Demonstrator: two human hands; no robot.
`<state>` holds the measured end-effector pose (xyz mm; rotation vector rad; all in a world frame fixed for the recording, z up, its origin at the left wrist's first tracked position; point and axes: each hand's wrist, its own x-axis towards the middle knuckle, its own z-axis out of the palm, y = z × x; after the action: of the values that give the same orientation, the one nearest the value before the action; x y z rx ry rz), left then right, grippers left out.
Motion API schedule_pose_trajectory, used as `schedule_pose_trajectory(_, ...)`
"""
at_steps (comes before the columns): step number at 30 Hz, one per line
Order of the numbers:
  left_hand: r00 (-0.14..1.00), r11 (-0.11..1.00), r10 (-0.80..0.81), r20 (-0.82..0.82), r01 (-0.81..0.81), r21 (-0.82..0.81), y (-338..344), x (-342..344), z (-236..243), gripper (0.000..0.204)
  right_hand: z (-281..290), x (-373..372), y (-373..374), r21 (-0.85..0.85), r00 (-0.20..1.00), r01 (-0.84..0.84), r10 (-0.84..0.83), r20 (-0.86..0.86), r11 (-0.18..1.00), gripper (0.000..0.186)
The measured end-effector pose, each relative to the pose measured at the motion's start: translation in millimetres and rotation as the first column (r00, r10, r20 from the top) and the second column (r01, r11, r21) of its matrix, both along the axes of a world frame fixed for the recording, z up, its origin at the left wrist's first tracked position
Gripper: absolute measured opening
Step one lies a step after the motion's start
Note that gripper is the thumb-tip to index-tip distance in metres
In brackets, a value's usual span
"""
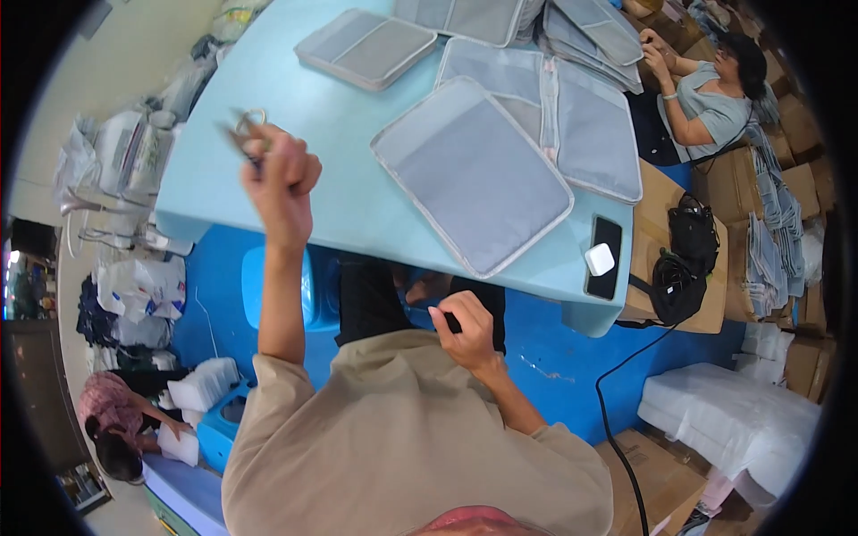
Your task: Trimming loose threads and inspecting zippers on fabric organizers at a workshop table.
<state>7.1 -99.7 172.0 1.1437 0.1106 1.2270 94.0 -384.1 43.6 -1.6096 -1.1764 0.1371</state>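
My left hand [284, 174] is raised over the left part of the pale blue table and closed around scissors [237, 136], which are smeared by motion. My right hand [466, 332] rests low by my lap, below the table edge, with its fingers loosely curled and its thumb apart; nothing shows in it. In front of me lies a grey zippered mesh pouch [474, 179], flat and tilted, its lower corner near the front edge. Partly under it is an opened grey pouch [594, 134]. Another grey pouch [365, 49] lies farther back, left of a pile of pouches [594, 31].
A black phone [606, 277] with a white charger-like block [600, 260] lies at the table's right corner. Beside it, a cardboard box [706, 304] bears a black bag and cable. A blue stool [277, 288] stands below. Other people sit at upper right [706, 107] and lower left [112, 420].
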Motion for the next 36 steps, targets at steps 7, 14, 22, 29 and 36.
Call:
schedule_pose_trajectory(7, 0.738, 0.905, 0.292, -0.608, -0.419, -0.074, 65.2, 0.8, -151.4, 0.03, 18.9, 40.6, 3.8, 0.144, 0.954, 0.181, -0.21, 0.214, 0.973, 0.02)
schedule_pose_trajectory(14, 0.646, 0.907, 0.41, -0.644, -0.363, 0.213, 58.1, 0.8, -158.2, 0.028, -6.9, 63.2, 16.5, 0.058, 0.958, 0.202, -0.21, 0.197, 0.978, 0.028)
schedule_pose_trajectory(22, 0.676, 0.89, 0.413, -0.611, -0.443, 0.111, 64.7, -0.1, -165.8, 0.029, -19.3, 67.2, 34.9, 0.091, 0.908, 0.369, -0.38, 0.177, 0.925, 0.042)
schedule_pose_trajectory(29, 0.692, 0.889, 0.423, -0.584, -0.442, 0.12, 63.4, -1.4, -164.4, 0.03, -23.6, 67.6, 36.3, 0.117, 0.902, 0.375, -0.391, 0.182, 0.919, 0.043)
schedule_pose_trajectory(36, 0.668, 0.882, 0.431, -0.606, -0.453, 0.129, 62.9, -2.5, -166.5, 0.031, -25.9, 65.5, 36.5, 0.128, 0.898, 0.386, -0.404, 0.176, 0.914, 0.042)
